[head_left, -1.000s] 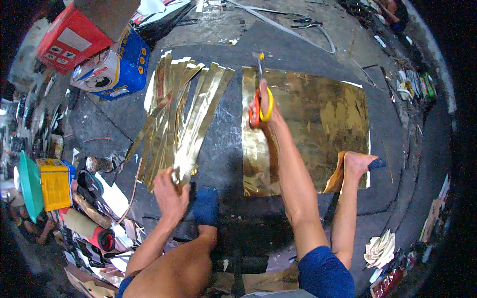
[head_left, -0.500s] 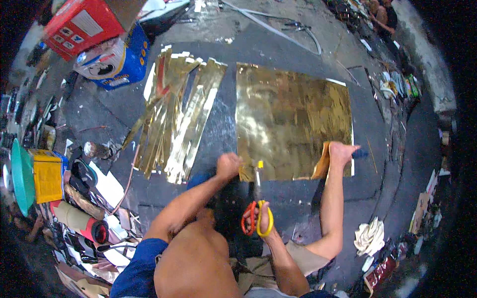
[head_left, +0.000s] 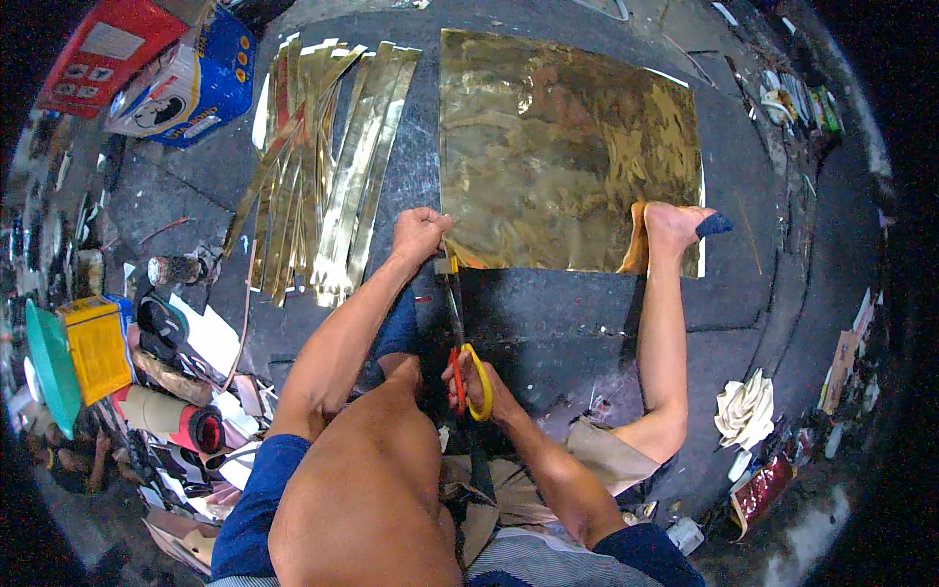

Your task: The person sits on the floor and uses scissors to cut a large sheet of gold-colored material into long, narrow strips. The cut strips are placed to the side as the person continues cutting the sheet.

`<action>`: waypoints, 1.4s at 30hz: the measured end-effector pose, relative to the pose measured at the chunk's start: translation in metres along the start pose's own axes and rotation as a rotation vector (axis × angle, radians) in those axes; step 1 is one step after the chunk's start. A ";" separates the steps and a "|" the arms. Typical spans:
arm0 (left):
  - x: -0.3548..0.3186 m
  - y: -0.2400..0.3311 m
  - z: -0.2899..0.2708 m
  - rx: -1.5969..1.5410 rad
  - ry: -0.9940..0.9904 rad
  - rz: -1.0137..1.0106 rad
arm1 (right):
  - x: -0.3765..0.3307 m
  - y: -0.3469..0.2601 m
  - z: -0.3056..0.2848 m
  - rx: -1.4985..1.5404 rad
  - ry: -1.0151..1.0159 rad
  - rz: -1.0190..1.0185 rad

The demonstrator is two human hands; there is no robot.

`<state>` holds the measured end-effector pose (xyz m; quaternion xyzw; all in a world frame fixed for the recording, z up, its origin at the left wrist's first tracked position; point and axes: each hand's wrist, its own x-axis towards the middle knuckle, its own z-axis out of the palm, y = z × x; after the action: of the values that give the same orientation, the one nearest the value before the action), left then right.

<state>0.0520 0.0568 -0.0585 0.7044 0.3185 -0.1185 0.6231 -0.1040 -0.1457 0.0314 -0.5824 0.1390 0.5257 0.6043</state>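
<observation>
A large shiny gold sheet (head_left: pixel 558 147) lies flat on the dark floor ahead of me. My left hand (head_left: pixel 421 235) is closed in a pinch at its near left corner. Scissors (head_left: pixel 455 313) with one red and one yellow handle loop are in my right hand (head_left: pixel 474 382), fingers through the loops. Their blades point away from me and their tips meet the sheet's near left corner, just beside my left hand. Whether the blades are apart is hard to see. My bare right foot (head_left: pixel 665 230) rests on the sheet's near right part.
Left of the sheet lies a loose pile of long gold strips (head_left: pixel 337 176). Red and blue boxes (head_left: pixel 186 78) stand at the far left. A yellow tin (head_left: pixel 95 347), a roll (head_left: pixel 176 416) and scraps crowd the near left. A crumpled white cloth (head_left: pixel 745 411) lies at right.
The scissors have moved left, from over the sheet's near edge to its left corner beside my left hand. The left hand still pinches there. The whole view has shifted, with the sheet higher in it.
</observation>
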 end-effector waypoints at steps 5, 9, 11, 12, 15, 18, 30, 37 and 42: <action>-0.010 0.019 0.001 0.181 0.051 0.017 | 0.023 -0.010 -0.005 0.038 0.056 0.066; -0.004 0.009 0.000 0.171 0.072 0.030 | 0.036 -0.007 -0.012 0.102 0.055 -0.006; 0.000 -0.005 -0.001 0.208 0.129 0.062 | 0.042 -0.009 -0.013 0.162 0.043 -0.024; -0.010 -0.002 0.004 0.256 0.157 0.085 | 0.042 -0.010 -0.017 0.157 0.053 -0.015; -0.042 -0.002 0.011 0.335 0.093 0.097 | 0.045 -0.004 -0.020 0.195 0.128 0.083; -0.047 -0.032 0.010 0.014 -0.149 0.004 | 0.039 -0.015 -0.015 0.007 0.109 -0.015; -0.069 -0.004 0.009 0.031 -0.102 0.132 | 0.048 -0.022 -0.016 -0.140 0.142 -0.086; -0.063 -0.019 0.011 -0.114 -0.091 0.222 | 0.058 -0.035 -0.015 -0.176 0.155 -0.046; -0.061 -0.014 0.009 -0.164 -0.169 0.075 | 0.062 -0.031 -0.018 -0.060 0.131 -0.103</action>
<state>-0.0011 0.0298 -0.0368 0.6499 0.2469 -0.1276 0.7074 -0.0457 -0.1243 -0.0051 -0.6398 0.1323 0.4588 0.6022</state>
